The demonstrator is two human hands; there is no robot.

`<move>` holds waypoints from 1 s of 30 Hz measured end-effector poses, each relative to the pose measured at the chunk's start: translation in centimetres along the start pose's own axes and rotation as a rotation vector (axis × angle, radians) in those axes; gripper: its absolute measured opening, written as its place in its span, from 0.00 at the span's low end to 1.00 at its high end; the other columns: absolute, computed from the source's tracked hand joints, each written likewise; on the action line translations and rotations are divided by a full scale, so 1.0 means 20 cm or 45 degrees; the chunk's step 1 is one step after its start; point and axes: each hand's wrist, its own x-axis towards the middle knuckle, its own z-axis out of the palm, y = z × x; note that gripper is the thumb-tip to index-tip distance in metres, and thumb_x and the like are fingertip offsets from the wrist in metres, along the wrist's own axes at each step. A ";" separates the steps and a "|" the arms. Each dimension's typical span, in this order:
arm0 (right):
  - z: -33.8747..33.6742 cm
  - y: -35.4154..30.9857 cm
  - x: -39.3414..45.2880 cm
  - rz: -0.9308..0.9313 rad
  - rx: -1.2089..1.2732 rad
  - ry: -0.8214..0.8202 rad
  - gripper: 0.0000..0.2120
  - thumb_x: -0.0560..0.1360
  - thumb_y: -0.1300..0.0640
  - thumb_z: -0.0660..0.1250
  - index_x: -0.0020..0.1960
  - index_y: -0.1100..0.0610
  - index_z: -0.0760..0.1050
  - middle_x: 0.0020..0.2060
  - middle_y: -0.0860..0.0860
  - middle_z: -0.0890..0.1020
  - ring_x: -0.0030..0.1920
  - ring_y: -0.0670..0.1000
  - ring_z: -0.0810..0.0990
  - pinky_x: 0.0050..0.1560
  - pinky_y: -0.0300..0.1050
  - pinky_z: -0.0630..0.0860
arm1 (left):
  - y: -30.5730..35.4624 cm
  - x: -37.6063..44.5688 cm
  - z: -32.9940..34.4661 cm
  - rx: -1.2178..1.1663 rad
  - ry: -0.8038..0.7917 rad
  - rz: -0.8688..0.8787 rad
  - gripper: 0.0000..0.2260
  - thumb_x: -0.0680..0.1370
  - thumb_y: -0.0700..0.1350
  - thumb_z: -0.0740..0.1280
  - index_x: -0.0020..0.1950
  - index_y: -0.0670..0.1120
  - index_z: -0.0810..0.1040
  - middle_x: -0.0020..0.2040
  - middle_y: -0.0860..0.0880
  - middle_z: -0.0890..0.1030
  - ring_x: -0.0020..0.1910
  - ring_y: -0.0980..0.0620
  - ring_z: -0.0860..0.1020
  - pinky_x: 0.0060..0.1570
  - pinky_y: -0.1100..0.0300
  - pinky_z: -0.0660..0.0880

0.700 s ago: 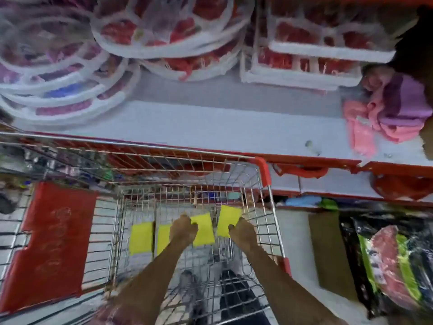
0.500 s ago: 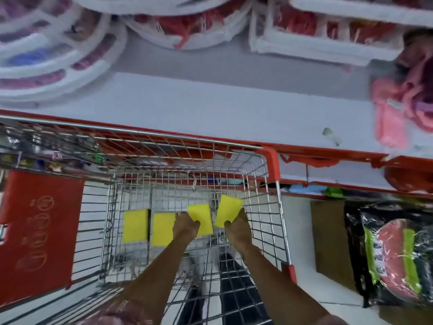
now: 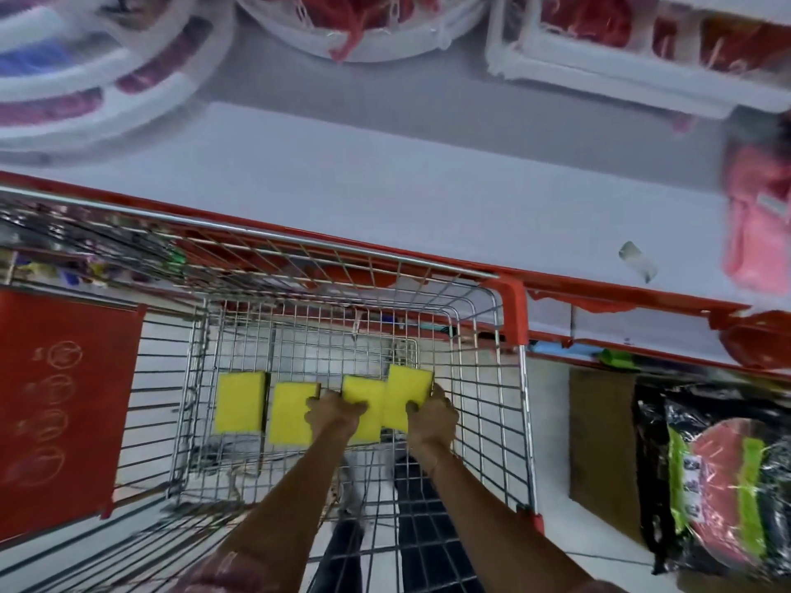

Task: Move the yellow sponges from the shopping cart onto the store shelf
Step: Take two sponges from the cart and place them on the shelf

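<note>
Head view (the only view). Step in hand, as judged: pick-up inside the shopping cart (image 3: 510, 311); nothing yellow shows on the store shelf (image 3: 428, 199) yet. Four lie in a row low in the basket: leftmost sponge (image 3: 239, 402), second sponge (image 3: 287, 417), third sponge (image 3: 364, 400), rightmost sponge (image 3: 406, 393). The right hand (image 3: 432, 417) clasps the rightmost sponge, thumb on its near face and fingers wrapped round its right edge; this sponge sits tilted and overlaps the third one. The left hand (image 3: 334, 415) is curled at the near left edge of the third sponge and appears to grasp it, with knuckles touching the second sponge; motion blur leaves the exact finger placement unclear. The leftmost and second sponges lie flat and ungrasped, left of both hands. The shelf runs just beyond the cart's far rim, its bare strip lying between white trays (image 3: 342, 36) at the back and pink cloths (image 3: 757, 233) at the right. Next move, as judged: lift both held sponges up over the wire rim without snagging, carry them forward, and set them on the bare strip; then return for the two on the left.
</note>
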 end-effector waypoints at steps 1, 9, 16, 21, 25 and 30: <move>-0.01 0.00 0.00 0.007 0.047 -0.015 0.19 0.74 0.58 0.66 0.62 0.62 0.71 0.56 0.62 0.81 0.55 0.61 0.79 0.54 0.50 0.79 | -0.01 0.00 -0.01 -0.005 -0.006 0.024 0.26 0.71 0.56 0.72 0.60 0.38 0.77 0.65 0.37 0.72 0.65 0.37 0.71 0.58 0.46 0.74; -0.15 -0.01 -0.08 -0.043 0.328 -0.146 0.16 0.75 0.59 0.68 0.61 0.65 0.73 0.55 0.61 0.82 0.43 0.55 0.79 0.40 0.37 0.70 | -0.04 -0.13 -0.14 -0.125 -0.003 0.193 0.16 0.75 0.52 0.69 0.33 0.45 0.71 0.36 0.45 0.77 0.41 0.43 0.76 0.44 0.53 0.74; -0.38 -0.07 -0.23 -0.139 0.674 -0.094 0.17 0.74 0.59 0.69 0.61 0.63 0.76 0.54 0.59 0.83 0.50 0.58 0.82 0.53 0.50 0.79 | 0.03 -0.33 -0.39 -0.327 -0.007 0.446 0.19 0.74 0.53 0.69 0.54 0.37 0.78 0.46 0.36 0.81 0.43 0.41 0.77 0.44 0.52 0.73; -0.64 -0.17 -0.38 -0.251 0.863 -0.118 0.18 0.74 0.62 0.69 0.62 0.65 0.74 0.55 0.60 0.82 0.51 0.57 0.81 0.57 0.50 0.77 | 0.11 -0.54 -0.66 -0.480 -0.067 0.675 0.12 0.77 0.46 0.68 0.36 0.43 0.73 0.35 0.45 0.74 0.39 0.44 0.76 0.52 0.48 0.75; -0.85 -0.24 -0.53 -0.366 1.004 -0.122 0.19 0.74 0.61 0.69 0.62 0.66 0.73 0.54 0.60 0.82 0.53 0.58 0.81 0.57 0.53 0.77 | 0.17 -0.70 -0.89 -0.565 -0.093 0.838 0.09 0.75 0.48 0.70 0.45 0.43 0.77 0.46 0.44 0.80 0.48 0.43 0.79 0.52 0.50 0.79; -1.09 -0.35 -0.65 -0.517 1.185 -0.108 0.13 0.73 0.61 0.70 0.56 0.64 0.78 0.51 0.60 0.84 0.46 0.55 0.83 0.47 0.46 0.81 | 0.27 -0.91 -1.11 -0.726 -0.132 0.952 0.12 0.73 0.47 0.72 0.50 0.41 0.76 0.54 0.41 0.81 0.52 0.44 0.80 0.53 0.50 0.79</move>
